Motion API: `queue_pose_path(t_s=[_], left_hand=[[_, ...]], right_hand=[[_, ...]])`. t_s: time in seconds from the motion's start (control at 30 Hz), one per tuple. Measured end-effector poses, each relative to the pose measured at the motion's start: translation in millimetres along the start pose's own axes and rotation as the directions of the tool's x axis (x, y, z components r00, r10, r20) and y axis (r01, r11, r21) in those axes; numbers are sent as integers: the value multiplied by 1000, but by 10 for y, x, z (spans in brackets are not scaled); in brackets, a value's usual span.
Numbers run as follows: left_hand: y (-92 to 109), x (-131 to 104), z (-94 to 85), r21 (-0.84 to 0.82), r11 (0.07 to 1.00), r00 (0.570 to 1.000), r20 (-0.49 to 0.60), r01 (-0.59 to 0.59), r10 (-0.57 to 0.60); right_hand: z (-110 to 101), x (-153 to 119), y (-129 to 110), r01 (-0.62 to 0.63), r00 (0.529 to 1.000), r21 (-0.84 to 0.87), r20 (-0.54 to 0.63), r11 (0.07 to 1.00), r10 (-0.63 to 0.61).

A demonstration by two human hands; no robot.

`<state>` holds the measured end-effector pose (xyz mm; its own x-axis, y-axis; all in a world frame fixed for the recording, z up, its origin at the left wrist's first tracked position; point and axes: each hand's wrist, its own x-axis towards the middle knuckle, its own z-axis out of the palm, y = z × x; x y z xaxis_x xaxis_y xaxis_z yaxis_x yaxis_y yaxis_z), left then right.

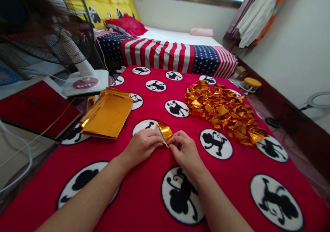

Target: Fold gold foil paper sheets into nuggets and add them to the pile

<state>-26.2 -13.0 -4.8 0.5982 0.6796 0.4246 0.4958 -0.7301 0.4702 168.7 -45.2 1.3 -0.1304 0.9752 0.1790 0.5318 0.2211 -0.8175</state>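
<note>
Holds a small foil piece [165, 130] low over the middle of a red blanket [144, 197], gold side up, with a pale strip showing along the left edge. Pinches the near right corner in the right hand [183, 150], thumb and forefinger tips closed tight on the foil. Touches the left edge, toward the near end, with the left hand [143, 144], fingers bunched narrow over the paper; cannot tell from this view whether gripping or only pressing, with the thumb mostly hidden. Runs slantwise along the long axis, from far left to near right, with the bulk of the foil reaching away beyond both sets of fingertips – a free far end, touched by neither hand. Reaches the near end with both hands, tips almost meeting there; cannot call either clearly nearer. Shows a flat stack of gold sheets [109, 115] to the left, beyond the left hand and well apart from it, with a fan [86, 82] just past that. Shows a loose heap of folded foil [223, 112] to the right and farther off – well clear of the right hand, spread toward the blanket's right edge.
</note>
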Motion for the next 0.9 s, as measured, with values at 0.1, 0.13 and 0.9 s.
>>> queue_pose_path(t_s=[0.1,0.13,0.9], left_hand=[[26,15,7,-31,997,998,4,67,-67],[37,21,8,-38,996,996,3,87,-87],[125,48,81,-75,960,959,-70,271,-276]], right_hand=[[12,7,-7,-21,1000,-14,-9,1000,21],[16,9,-7,-27,1000,-19,-11,999,27],[50,-13,25,-17,1000,-69,-24,997,16]])
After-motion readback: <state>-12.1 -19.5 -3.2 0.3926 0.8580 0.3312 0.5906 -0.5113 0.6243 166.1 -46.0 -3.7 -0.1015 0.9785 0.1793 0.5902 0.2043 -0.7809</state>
